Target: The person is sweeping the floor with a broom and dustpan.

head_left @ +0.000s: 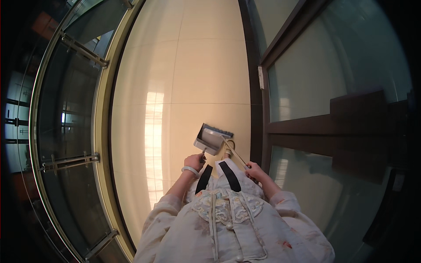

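Observation:
My left hand (194, 162), with a pale bangle at the wrist, is closed round the handle of a grey dustpan (207, 146). The pan sits in front of my feet, its inside facing up; whether it touches the floor I cannot tell. At the right, my right hand (254, 170) grips the thin stick of a broom (211, 135). That stick slants forward and left to a light grey head with dark bristles, which lies over the dustpan's far right side. One sandalled foot (229, 149) shows just behind the broom head.
Glossy cream floor tiles (210, 72) run ahead along the walkway. On the left stands a glass railing with a metal handrail (33, 105). Dark-framed glass doors (302, 128) line the right side, behind a dark floor border (255, 87).

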The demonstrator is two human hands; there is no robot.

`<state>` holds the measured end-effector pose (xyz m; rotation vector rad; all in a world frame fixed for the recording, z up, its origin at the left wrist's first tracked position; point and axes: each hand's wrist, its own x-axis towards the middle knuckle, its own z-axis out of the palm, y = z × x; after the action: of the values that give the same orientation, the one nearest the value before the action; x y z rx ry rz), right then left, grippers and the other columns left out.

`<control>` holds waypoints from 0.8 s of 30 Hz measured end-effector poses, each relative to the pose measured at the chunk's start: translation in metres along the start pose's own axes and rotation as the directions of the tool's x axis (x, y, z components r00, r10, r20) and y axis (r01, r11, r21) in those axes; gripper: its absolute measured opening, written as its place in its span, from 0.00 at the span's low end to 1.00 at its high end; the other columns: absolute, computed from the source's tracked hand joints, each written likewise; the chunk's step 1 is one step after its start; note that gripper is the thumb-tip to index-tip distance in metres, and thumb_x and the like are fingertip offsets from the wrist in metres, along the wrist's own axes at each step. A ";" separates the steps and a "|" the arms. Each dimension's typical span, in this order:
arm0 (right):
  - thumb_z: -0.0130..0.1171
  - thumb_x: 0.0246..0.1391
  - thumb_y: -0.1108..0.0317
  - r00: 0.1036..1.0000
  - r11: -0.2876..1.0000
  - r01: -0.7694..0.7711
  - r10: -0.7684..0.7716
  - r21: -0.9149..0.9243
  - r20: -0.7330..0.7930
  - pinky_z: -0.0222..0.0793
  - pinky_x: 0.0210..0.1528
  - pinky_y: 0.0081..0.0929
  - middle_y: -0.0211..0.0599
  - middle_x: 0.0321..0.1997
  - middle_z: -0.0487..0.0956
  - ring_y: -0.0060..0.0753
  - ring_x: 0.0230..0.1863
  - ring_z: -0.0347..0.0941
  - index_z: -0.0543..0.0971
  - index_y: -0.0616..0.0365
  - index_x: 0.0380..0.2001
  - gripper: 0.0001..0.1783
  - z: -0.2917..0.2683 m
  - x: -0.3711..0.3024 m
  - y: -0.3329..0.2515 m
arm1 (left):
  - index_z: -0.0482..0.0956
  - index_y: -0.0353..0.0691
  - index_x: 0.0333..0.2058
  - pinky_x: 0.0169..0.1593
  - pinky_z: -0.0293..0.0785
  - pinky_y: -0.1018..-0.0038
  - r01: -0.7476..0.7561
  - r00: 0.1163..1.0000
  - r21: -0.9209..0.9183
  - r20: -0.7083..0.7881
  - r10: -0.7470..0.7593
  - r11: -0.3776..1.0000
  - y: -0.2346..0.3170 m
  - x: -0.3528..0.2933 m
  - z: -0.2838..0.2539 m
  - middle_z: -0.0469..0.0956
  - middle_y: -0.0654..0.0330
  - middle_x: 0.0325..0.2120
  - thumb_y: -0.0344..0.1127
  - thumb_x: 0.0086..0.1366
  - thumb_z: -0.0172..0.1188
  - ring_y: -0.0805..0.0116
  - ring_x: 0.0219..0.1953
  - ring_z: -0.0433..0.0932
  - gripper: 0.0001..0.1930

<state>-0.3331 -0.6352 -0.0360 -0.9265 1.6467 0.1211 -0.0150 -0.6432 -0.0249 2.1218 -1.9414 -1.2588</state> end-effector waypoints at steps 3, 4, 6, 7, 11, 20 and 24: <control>0.51 0.49 0.79 0.952 0.884 -0.241 0.135 0.401 0.274 0.50 0.10 0.19 0.32 0.17 0.64 0.18 0.12 0.57 0.67 0.55 0.48 0.20 -0.063 -0.020 -0.026 | 0.77 0.52 0.30 0.33 0.72 0.67 0.063 0.997 0.056 -0.054 -0.060 0.996 0.010 -0.002 -0.004 0.79 0.63 0.25 0.40 0.46 0.61 0.61 0.30 0.78 0.09; 0.51 0.50 0.79 0.946 0.861 -0.269 0.153 0.431 0.286 0.51 0.10 0.19 0.33 0.17 0.65 0.18 0.12 0.58 0.66 0.56 0.48 0.21 -0.080 -0.015 -0.024 | 0.77 0.52 0.30 0.33 0.72 0.67 0.062 0.997 0.052 -0.058 -0.059 0.997 0.015 0.000 -0.005 0.79 0.63 0.25 0.40 0.46 0.61 0.61 0.30 0.78 0.09; 0.51 0.50 0.78 0.965 0.863 -0.226 0.134 0.451 0.227 0.52 0.10 0.20 0.33 0.17 0.65 0.19 0.11 0.58 0.65 0.55 0.50 0.22 -0.106 -0.005 -0.029 | 0.78 0.54 0.32 0.33 0.73 0.67 0.057 0.998 0.045 -0.029 -0.055 0.997 0.024 0.002 -0.008 0.79 0.63 0.27 0.38 0.49 0.57 0.61 0.31 0.78 0.09; 0.51 0.50 0.78 0.977 0.883 -0.181 0.110 0.433 0.185 0.53 0.10 0.21 0.34 0.17 0.65 0.20 0.11 0.59 0.64 0.55 0.50 0.22 -0.114 0.001 -0.035 | 0.78 0.53 0.30 0.32 0.73 0.67 0.068 0.995 0.042 -0.081 -0.064 0.997 0.028 0.002 -0.006 0.79 0.63 0.25 0.41 0.47 0.61 0.62 0.29 0.78 0.09; 0.48 0.48 0.79 1.000 0.927 0.019 -0.017 0.375 -0.009 0.51 0.07 0.25 0.34 0.14 0.64 0.24 0.09 0.59 0.63 0.56 0.50 0.22 -0.133 0.048 -0.063 | 0.78 0.52 0.30 0.33 0.73 0.68 0.105 0.987 -0.117 -0.111 -0.118 0.988 0.034 0.008 0.011 0.79 0.64 0.25 0.41 0.48 0.61 0.62 0.29 0.78 0.08; 0.49 0.44 0.80 0.987 0.995 -0.068 0.078 0.069 -0.143 0.60 0.09 0.34 0.43 0.18 0.72 0.33 0.11 0.68 0.69 0.61 0.37 0.14 -0.105 0.115 -0.107 | 0.78 0.53 0.30 0.33 0.73 0.66 0.222 0.970 -0.044 -0.093 -0.225 0.974 0.060 0.007 0.017 0.79 0.62 0.26 0.42 0.49 0.60 0.61 0.31 0.78 0.08; 0.53 0.44 0.79 0.969 0.980 0.136 -0.102 -0.143 0.223 0.59 0.11 0.26 0.35 0.16 0.72 0.26 0.12 0.67 0.68 0.59 0.47 0.22 -0.093 0.090 -0.035 | 0.78 0.52 0.31 0.36 0.73 0.70 0.259 0.964 -0.041 -0.055 -0.262 0.965 0.066 0.008 0.006 0.80 0.66 0.25 0.36 0.48 0.58 0.67 0.31 0.78 0.09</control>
<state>-0.3846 -0.7537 -0.0712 -1.0918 1.3924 0.2632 -0.0737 -0.6621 -0.0005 2.4306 -1.6473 -1.2340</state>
